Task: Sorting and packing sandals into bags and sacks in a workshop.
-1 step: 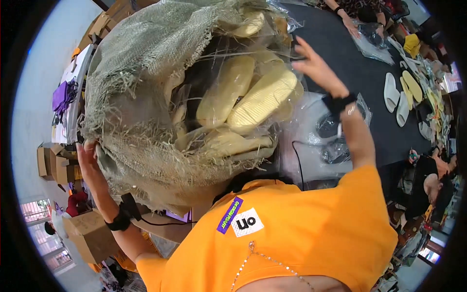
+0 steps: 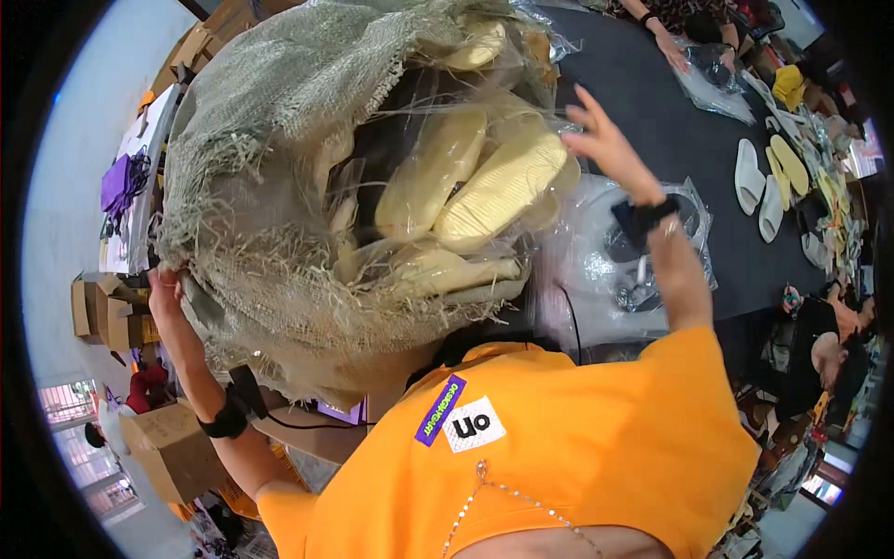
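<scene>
Left hand point(image 2: 168, 287) touches the woven sack point(image 2: 279, 84) holding plastic-wrapped yellow slippers point(image 2: 503, 196).

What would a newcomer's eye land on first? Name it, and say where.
A bulky greenish woven sack dominates the upper left, its frayed mouth gaping. Plastic-wrapped pale yellow slippers lie in that opening, near the picture's middle. Below, a bright orange shirt fills the lower middle.

Woven sack point(image 2: 279, 102), one | pale-yellow slippers point(image 2: 498, 200) inside, at least four showing | white slippers point(image 2: 748, 177) on the bench point(image 2: 722, 265), two clearly seen from here | yellow slippers point(image 2: 791, 166) beside them, two | person's black wristbands point(image 2: 650, 220), two
</scene>
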Demonstrator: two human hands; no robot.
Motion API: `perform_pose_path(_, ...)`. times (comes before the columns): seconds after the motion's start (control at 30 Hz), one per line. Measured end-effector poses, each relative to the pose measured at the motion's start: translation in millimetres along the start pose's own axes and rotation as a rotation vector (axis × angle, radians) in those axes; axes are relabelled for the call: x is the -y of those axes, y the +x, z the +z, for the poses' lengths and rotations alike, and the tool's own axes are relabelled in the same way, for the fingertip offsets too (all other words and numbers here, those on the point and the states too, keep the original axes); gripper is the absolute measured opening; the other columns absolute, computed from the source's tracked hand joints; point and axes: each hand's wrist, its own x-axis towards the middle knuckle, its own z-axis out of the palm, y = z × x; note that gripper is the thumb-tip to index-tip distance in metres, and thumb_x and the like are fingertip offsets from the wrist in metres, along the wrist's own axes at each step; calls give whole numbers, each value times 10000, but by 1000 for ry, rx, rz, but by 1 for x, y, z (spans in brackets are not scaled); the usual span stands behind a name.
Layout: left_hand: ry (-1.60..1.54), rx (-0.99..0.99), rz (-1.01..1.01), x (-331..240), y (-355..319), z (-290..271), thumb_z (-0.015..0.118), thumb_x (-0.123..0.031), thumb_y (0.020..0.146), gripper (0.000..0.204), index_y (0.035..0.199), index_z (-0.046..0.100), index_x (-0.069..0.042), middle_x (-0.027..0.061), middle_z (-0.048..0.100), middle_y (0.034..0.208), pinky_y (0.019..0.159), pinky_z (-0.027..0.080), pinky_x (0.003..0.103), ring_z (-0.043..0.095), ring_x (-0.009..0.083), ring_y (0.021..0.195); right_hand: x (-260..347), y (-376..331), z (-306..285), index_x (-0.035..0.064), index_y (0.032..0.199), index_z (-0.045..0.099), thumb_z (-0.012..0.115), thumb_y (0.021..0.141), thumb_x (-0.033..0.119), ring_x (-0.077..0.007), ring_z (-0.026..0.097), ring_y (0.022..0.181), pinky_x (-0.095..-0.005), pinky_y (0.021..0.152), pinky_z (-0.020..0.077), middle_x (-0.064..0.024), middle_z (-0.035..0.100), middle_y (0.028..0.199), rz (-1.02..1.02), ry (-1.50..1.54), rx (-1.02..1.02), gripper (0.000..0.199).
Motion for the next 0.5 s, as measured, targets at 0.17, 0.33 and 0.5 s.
perform_pose_path(0.17,527,288,263,-44,-1,17,528,-210,809,480,1217,393,3,128,435,1217,946,306,322,419,225,1122,-35,-93,49,60,1344,263,617,776,167,-279,331,1231,-371,985,295,-182,351,1331,1,92,-226,677)
perform_pose_path(0.33,617,132,745,-126,-1,35,548,-249,769,401,1115,500,-53,149,396,1279,990,263,365,393,281,1166,6,-152,103,-1,1191,467,607,777,233,-311,315,1245,-416,1023,246,-190,436,1264,-63,-268,74,495)
perform_pose_path(0.5,501,743,1076,-195,-55,137,538,-97,780,266,1039,553,-38,101,513,1163,938,331,354,456,239,1115,22,-180,128,6,1212,437,578,806,272,-350,327,1225,-374,1006,278,-219,351,1311,-261,-307,301,505)
